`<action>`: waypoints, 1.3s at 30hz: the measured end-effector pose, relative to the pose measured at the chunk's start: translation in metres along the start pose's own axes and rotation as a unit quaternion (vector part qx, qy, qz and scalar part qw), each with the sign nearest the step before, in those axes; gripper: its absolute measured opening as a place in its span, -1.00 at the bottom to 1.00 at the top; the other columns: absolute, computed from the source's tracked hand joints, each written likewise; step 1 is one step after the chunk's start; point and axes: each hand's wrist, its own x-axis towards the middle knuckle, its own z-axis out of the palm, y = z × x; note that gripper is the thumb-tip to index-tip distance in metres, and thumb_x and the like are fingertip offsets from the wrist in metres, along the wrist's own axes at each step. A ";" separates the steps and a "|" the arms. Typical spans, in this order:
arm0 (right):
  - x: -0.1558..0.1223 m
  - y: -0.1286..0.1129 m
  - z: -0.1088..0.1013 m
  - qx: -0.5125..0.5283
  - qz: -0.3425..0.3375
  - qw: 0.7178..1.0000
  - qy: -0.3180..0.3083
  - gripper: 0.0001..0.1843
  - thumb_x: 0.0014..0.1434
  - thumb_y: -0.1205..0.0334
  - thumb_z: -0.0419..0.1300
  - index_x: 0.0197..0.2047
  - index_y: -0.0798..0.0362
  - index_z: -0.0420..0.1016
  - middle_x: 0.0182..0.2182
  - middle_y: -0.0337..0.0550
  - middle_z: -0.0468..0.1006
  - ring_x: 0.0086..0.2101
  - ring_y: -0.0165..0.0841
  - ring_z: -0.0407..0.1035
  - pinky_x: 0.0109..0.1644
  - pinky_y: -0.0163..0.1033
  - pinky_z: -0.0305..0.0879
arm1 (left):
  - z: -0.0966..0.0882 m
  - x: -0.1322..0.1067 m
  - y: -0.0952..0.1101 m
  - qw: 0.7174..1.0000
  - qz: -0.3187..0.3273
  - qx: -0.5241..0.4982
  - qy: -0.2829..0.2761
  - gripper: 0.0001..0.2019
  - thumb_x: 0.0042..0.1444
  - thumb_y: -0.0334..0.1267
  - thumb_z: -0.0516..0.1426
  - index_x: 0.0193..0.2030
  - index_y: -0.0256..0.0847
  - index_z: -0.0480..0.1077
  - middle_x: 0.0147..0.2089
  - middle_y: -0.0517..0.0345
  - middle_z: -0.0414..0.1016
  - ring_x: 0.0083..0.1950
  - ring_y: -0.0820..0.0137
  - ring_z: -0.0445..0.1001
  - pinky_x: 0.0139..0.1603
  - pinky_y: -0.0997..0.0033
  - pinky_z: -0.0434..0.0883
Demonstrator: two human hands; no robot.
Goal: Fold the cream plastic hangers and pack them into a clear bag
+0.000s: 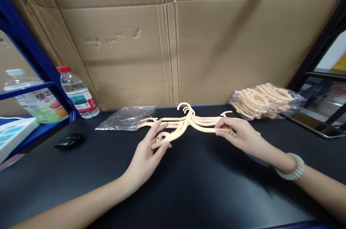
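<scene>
A cream plastic clothes hanger is held by both ends above the black table. Its left end lies between the thumb and fingers of my left hand. My right hand, with a pale bead bracelet on its wrist, pinches the other end. Just behind it, several more cream hangers lie on the table, their hooks close together and partly overlapped by the held one. The tips of some fingers of my right hand hide that end of the hanger.
A clear plastic bag lies at the back left, near a black mouse and a red-capped water bottle. Bagged hangers sit at the back right beside a tablet-like panel. A cardboard wall stands behind.
</scene>
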 end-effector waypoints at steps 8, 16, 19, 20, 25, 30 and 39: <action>-0.002 0.007 -0.003 -0.177 -0.084 0.981 -0.001 -0.85 0.25 0.37 0.09 -0.15 0.04 0.45 -0.24 -0.10 0.52 -0.22 -0.26 0.38 -0.12 -0.15 0.28 | -0.006 0.009 0.002 0.997 -0.071 0.021 0.011 -0.59 0.06 -0.12 0.18 0.03 -0.24 0.42 -0.26 0.11 0.50 -0.26 0.34 0.48 -0.11 0.34 0.39; -0.007 -0.005 -0.001 -0.403 -0.008 0.913 0.056 -0.71 0.36 0.18 -0.05 -0.16 0.08 0.47 -0.07 0.00 0.49 -0.42 -0.31 0.41 -0.47 -0.23 0.17 | -0.005 0.009 0.007 0.996 -0.075 -0.027 0.034 -0.62 0.03 -0.13 0.22 -0.01 -0.22 0.45 -0.34 0.16 0.47 -0.29 0.36 0.48 -0.13 0.36 0.39; -0.009 -0.010 0.001 -0.412 -0.004 0.909 0.062 -0.72 0.35 0.20 -0.06 -0.17 0.07 0.46 0.06 0.01 0.42 -0.44 -0.32 0.42 -0.49 -0.24 0.20 | -0.004 0.009 0.009 0.995 -0.079 -0.040 0.046 -0.62 0.01 -0.13 0.24 -0.03 -0.22 0.45 -0.34 0.17 0.47 -0.29 0.36 0.49 -0.15 0.38 0.40; -0.009 -0.011 0.002 -0.399 -0.008 0.915 0.065 -0.72 0.35 0.21 -0.06 -0.17 0.07 0.45 0.10 0.02 0.39 -0.41 -0.30 0.43 -0.46 -0.22 0.25 | -0.004 0.009 0.009 0.995 -0.081 -0.043 0.049 -0.62 0.01 -0.13 0.24 -0.03 -0.22 0.45 -0.35 0.17 0.47 -0.30 0.36 0.49 -0.15 0.38 0.41; -0.006 -0.009 0.002 -0.203 -0.037 0.973 0.099 -0.76 0.32 0.29 -0.04 -0.10 0.02 0.43 0.16 0.02 0.30 -0.15 -0.20 0.44 -0.18 -0.11 0.41 | -0.003 0.009 0.006 0.994 -0.082 -0.041 0.052 -0.62 0.02 -0.13 0.24 -0.03 -0.23 0.45 -0.35 0.15 0.48 -0.28 0.34 0.50 -0.14 0.35 0.41; -0.001 0.001 0.003 0.044 0.045 0.992 0.113 -0.67 0.19 0.22 0.15 0.05 -0.01 0.39 -0.03 -0.04 0.47 -0.11 -0.22 0.42 -0.05 -0.08 0.42 | -0.003 0.009 0.005 0.993 -0.082 -0.062 0.051 -0.63 0.02 -0.16 0.26 -0.03 -0.23 0.45 -0.28 0.14 0.49 -0.26 0.38 0.49 -0.11 0.39 0.39; 0.002 0.001 0.007 0.310 0.119 0.942 0.042 -0.68 0.11 0.09 0.28 -0.10 0.07 0.51 -0.15 -0.04 0.53 -0.13 -0.24 0.42 0.03 -0.06 0.36 | 0.000 0.011 0.016 0.948 -0.120 -0.255 0.148 -0.56 -0.16 -0.30 0.38 -0.10 -0.25 0.41 -0.29 0.21 0.48 -0.29 0.51 0.40 -0.24 0.58 0.35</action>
